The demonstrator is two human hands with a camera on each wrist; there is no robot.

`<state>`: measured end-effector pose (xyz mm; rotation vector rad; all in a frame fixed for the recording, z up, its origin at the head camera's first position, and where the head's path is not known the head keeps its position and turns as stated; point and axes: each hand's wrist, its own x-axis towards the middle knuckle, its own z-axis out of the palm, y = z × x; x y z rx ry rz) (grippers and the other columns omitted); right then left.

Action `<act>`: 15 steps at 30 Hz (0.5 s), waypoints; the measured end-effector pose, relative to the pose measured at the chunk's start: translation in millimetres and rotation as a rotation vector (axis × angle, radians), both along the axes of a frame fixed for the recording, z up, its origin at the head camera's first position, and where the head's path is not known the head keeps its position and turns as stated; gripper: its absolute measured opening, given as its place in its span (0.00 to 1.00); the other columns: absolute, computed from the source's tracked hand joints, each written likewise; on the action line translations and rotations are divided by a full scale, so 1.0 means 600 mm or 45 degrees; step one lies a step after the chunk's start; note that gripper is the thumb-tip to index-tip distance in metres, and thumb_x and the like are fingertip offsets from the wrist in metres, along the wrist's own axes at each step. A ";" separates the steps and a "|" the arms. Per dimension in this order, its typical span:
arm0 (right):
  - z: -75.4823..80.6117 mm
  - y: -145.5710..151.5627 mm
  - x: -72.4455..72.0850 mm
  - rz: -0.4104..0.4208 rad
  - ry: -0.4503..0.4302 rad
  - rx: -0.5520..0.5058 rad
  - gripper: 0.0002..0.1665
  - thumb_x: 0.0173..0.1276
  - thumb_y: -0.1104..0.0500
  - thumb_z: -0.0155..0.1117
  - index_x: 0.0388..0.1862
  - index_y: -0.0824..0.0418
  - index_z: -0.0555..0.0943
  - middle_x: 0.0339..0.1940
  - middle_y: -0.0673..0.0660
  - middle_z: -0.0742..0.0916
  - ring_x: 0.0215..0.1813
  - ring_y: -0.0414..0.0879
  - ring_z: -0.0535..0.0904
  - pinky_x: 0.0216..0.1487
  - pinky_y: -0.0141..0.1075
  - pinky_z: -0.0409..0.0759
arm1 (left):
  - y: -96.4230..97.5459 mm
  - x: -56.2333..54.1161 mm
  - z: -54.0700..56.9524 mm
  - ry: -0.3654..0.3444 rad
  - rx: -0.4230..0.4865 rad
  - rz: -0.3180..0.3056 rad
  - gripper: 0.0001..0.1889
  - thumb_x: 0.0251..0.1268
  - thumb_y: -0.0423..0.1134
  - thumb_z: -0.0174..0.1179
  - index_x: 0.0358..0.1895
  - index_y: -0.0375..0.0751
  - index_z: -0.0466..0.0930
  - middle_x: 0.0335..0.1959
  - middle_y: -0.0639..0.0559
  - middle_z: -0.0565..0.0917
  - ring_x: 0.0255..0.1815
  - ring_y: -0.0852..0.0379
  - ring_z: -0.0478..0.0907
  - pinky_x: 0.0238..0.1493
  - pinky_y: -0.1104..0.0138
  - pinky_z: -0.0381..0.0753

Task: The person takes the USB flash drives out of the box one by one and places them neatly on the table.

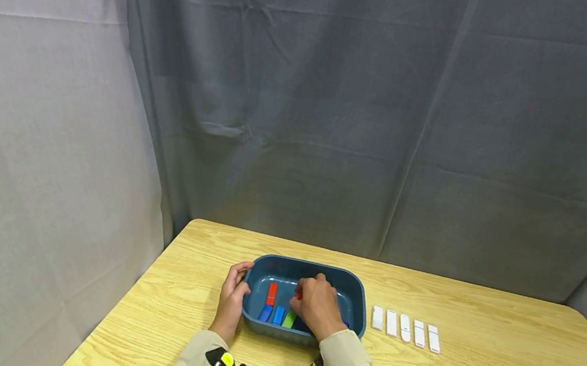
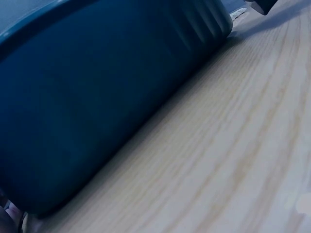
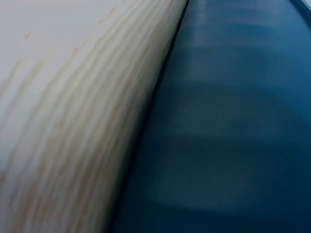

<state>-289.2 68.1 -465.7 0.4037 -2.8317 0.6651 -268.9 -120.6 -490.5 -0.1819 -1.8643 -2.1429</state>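
Observation:
A dark blue-green plastic bin [image 1: 262, 327] sits on the table, its side wall [image 2: 97, 97] filling much of the left wrist view. My left hand [image 1: 229, 305] holds the bin's left end, thumb at the rim and fingers round the far corner. Inside the bin, my right hand [image 1: 318, 302] reaches down and pinches a red USB flash drive [image 1: 299, 296], mostly hidden by the fingers. Left of that hand, the bin's floor bears a red flash drive [image 1: 271, 294], two blue ones, one of them a lighter blue flash drive [image 1: 278, 315], and a green flash drive [image 1: 289, 319]. Dark blue pieces show partly beneath the right hand.
Right of the bin, several white flash drives [image 1: 405, 328] lie side by side in a row on the wooden table [image 1: 498, 364]. A grey curtain [image 1: 302, 116] hangs behind the table, and a lighter cloth [image 1: 40, 162] hangs at the left.

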 end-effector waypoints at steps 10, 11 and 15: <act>0.007 0.001 0.000 0.049 0.039 -0.128 0.10 0.51 0.57 0.74 0.30 0.62 0.86 0.25 0.52 0.78 0.31 0.46 0.71 0.29 0.35 0.73 | -0.005 -0.013 -0.012 0.010 -0.021 -0.003 0.25 0.55 0.19 0.42 0.60 0.23 0.66 0.61 0.28 0.71 0.62 0.32 0.65 0.42 0.71 0.68; 0.008 0.001 -0.001 0.050 0.052 -0.136 0.10 0.50 0.57 0.73 0.30 0.62 0.86 0.25 0.52 0.78 0.32 0.46 0.72 0.29 0.35 0.73 | -0.006 -0.017 -0.019 0.008 -0.020 -0.002 0.25 0.55 0.19 0.42 0.60 0.23 0.67 0.61 0.29 0.71 0.61 0.33 0.65 0.42 0.71 0.68; 0.010 0.002 0.002 0.059 0.108 -0.172 0.10 0.49 0.57 0.72 0.29 0.61 0.87 0.25 0.52 0.80 0.32 0.46 0.72 0.29 0.35 0.73 | -0.008 -0.029 -0.039 0.004 -0.016 0.024 0.25 0.56 0.19 0.42 0.60 0.27 0.69 0.60 0.33 0.73 0.60 0.36 0.67 0.42 0.70 0.69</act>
